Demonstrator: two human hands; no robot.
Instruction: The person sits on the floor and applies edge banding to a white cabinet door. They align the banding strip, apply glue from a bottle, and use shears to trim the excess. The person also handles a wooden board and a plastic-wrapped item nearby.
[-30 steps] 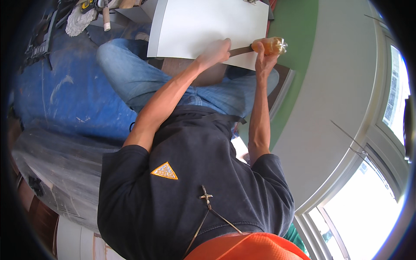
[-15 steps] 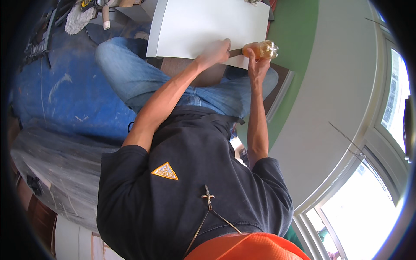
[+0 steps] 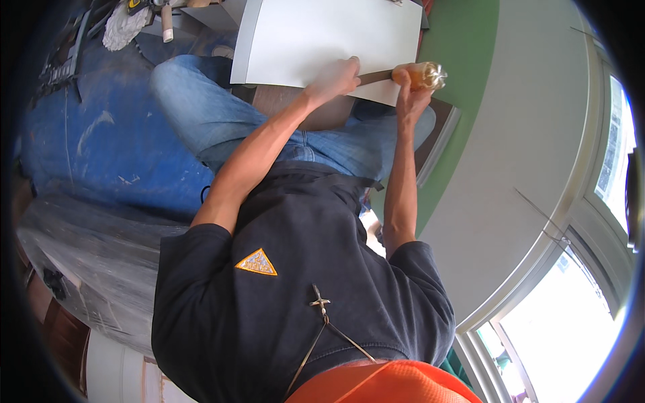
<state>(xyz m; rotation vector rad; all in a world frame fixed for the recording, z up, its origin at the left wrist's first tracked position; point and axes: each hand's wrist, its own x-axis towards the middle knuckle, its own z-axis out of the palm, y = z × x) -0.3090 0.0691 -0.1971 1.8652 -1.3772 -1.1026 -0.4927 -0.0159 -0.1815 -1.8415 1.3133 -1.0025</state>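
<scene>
My left hand (image 3: 334,83), slightly blurred, is closed at the near end of a dark flat strip (image 3: 376,76), over the front part of a white board (image 3: 328,28). The strip runs right to an amber, translucent bottle-shaped object (image 3: 420,74) with a shiny, clear, ridged end. My right hand (image 3: 411,99) grips that object, thumb along its near side, at the board's right front. Whether the strip is fixed into the amber object, I cannot tell. The board lies beyond my bent, jeans-covered legs, with a brown surface (image 3: 272,101) below its front edge.
A blue sheet (image 3: 114,148) lies to my left, with grey plastic sheeting (image 3: 101,262) nearer. A tape measure (image 3: 138,5), white cloth (image 3: 122,27), cardboard tube (image 3: 166,23) and dark tools (image 3: 70,64) lie upper left. A green strip (image 3: 463,80), pale wall and windows (image 3: 551,322) are on my right.
My right hand and the amber object shifted left half a second ago and are back to the right now, showing more strip. My left hand has moved only slightly.
</scene>
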